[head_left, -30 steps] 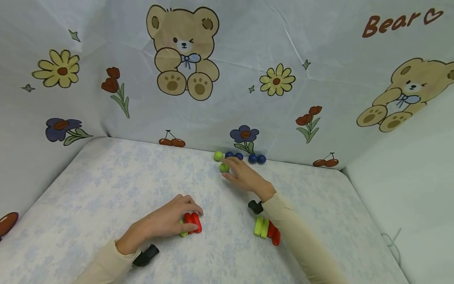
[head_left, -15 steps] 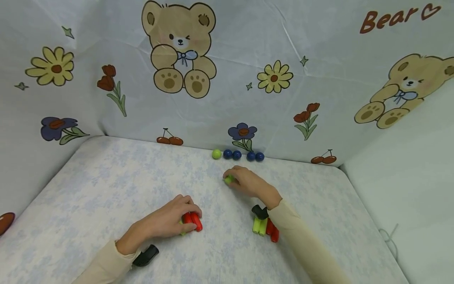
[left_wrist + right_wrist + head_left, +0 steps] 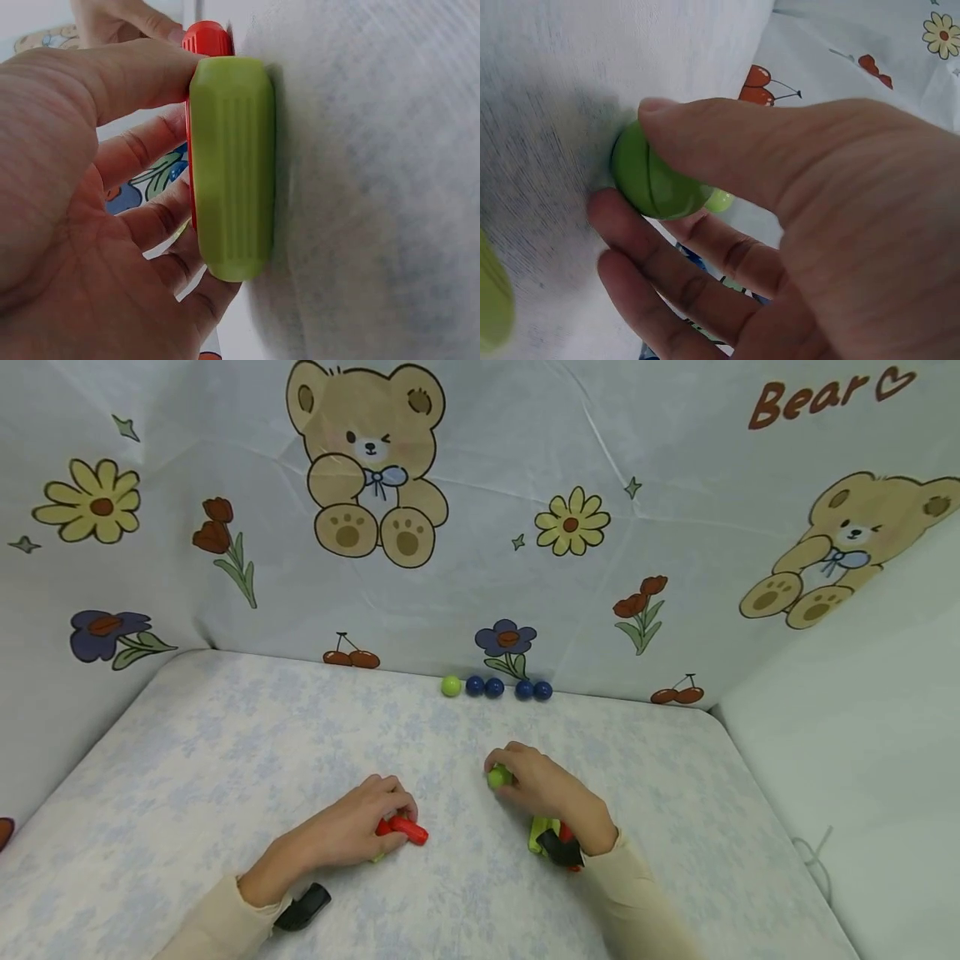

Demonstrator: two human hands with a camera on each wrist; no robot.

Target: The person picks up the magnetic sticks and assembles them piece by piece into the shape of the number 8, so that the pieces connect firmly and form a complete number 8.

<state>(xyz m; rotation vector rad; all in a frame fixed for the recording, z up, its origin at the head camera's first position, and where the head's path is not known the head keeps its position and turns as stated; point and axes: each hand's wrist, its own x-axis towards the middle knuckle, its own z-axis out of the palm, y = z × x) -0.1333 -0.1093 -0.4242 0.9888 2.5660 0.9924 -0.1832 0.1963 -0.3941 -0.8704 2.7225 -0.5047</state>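
Note:
My left hand (image 3: pixel 352 822) curls over two red ribbed plastic pieces, thumb on the near side and fingers on the far side. One red piece (image 3: pixel 408 831) sticks out past the fingertips. In the left wrist view a lime green ribbed piece (image 3: pixel 232 169) lies alongside, hiding most of the red (image 3: pixel 208 39) behind it. Between thumb and fingers, my right hand (image 3: pixel 543 781) pinches a green ball (image 3: pixel 498 777) low over the table. A seam line shows on that ball (image 3: pixel 656 180) in the right wrist view.
Along the back edge sit a green ball (image 3: pixel 451 686), a pair of blue balls (image 3: pixel 475 686) and another blue pair (image 3: pixel 524 690). Lime pieces (image 3: pixel 536 835) and red pieces (image 3: pixel 566 833) lie under my right wrist, partly hidden by its black strap-on camera (image 3: pixel 558 848).
My right hand has taken hold of the front green ball and drawn it away from the back edge toward me. Under my left hand, the outer red piece has turned aslant.

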